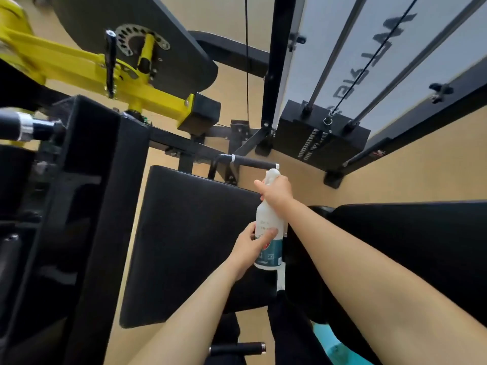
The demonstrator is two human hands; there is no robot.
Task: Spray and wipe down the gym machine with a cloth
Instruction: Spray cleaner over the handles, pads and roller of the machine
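Observation:
A white spray bottle (268, 222) with a teal label stands upright over the right edge of the black padded seat (189, 243) of the gym machine. My right hand (276, 192) grips the bottle's neck and trigger at the top. My left hand (253, 243) holds the bottle's lower body, fingers wrapped across the label. The nozzle sits just below the machine's black side handle (247, 162). No cloth is plainly in view; something teal (340, 346) shows at the bottom right.
A yellow lever arm (87, 67) with an adjustment pin crosses the upper left. A black weight stack (321, 135) with guide rods and cable stands at the right. A second black pad (411, 248) lies under my right forearm. Tan floor surrounds the frame.

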